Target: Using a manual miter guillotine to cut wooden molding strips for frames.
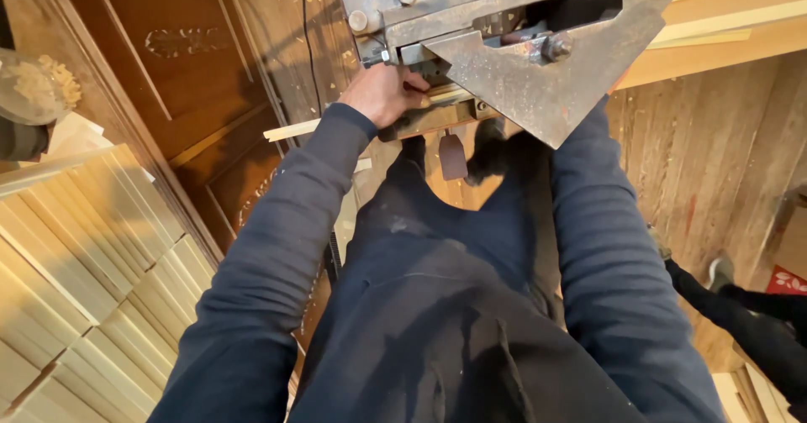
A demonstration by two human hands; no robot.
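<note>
My left hand (382, 94) is closed around a thin pale wooden strip (290, 130) and presses it against the underside of a rusty metal machine (513, 45) with a triangular steel plate (538, 87). The strip sticks out to the left of the hand. My right hand is hidden behind the triangular plate; only the dark sleeve (601, 246) reaches up to it. A foot pedal (452, 156) lies on the floor below the machine, between my dark shoes.
Stacks of pale cut wooden strips (84, 255) fill the lower left. A dark carved wooden panel (181, 70) lies on the floor at upper left. Long planks (723, 28) lie at upper right. Another person's leg and shoe (731, 293) stand at right.
</note>
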